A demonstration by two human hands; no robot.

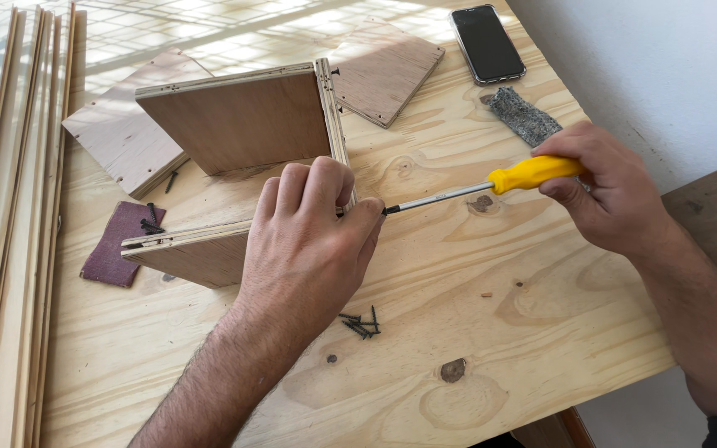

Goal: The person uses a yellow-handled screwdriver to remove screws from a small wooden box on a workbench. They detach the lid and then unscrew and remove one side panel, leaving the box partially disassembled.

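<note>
Plywood table: one yellow screwdriver, two hands, one phone.

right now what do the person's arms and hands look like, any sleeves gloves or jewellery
Both hands are bare, with no gloves. The left hand has no ring or watch in view, and its hairy forearm is uncovered down to the picture's edge. The right hand and forearm are also uncovered; a dark bit of clothing shows at the bottom right corner.

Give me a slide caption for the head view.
Left hand steadies plywood box while right hand drives yellow-handled screwdriver.
</note>
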